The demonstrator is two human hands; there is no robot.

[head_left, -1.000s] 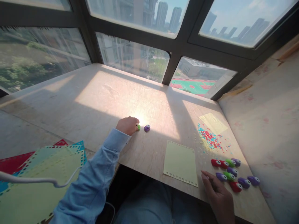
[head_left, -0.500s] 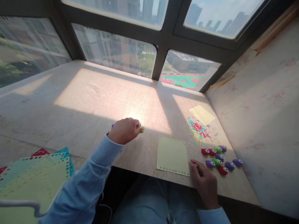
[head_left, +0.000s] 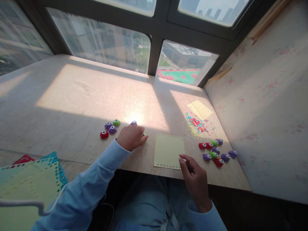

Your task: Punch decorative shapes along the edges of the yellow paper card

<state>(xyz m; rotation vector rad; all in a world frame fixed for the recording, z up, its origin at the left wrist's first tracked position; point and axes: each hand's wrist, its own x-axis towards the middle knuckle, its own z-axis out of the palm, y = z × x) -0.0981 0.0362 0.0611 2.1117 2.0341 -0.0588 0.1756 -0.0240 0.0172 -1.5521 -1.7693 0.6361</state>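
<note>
My left hand (head_left: 131, 137) is over the table left of the pale yellow punched sheet (head_left: 168, 150). Its fingers are closed around something small, with a bit of green showing at the fingertips. Just beyond the knuckles stands a purple eyed piece (head_left: 133, 123). To its left are a green piece (head_left: 116, 122), a red piece (head_left: 104, 134) and two purple ones (head_left: 112, 129). My right hand (head_left: 195, 176) hovers at the sheet's lower right corner, fingers curled with a gap between thumb and forefinger and nothing seen between them.
Several red, green and purple eyed pieces (head_left: 218, 162) sit at the right. Behind them lie scattered paper bits (head_left: 198, 125) and a yellow paper (head_left: 200, 109). Stacked punched sheets (head_left: 31, 179) and a white cable (head_left: 21, 202) are at the left.
The view has shifted. My left hand has moved right and nearer the sheet, uncovering the pieces at its left. My right hand has come over the sheet's corner, its fingers more apart.
</note>
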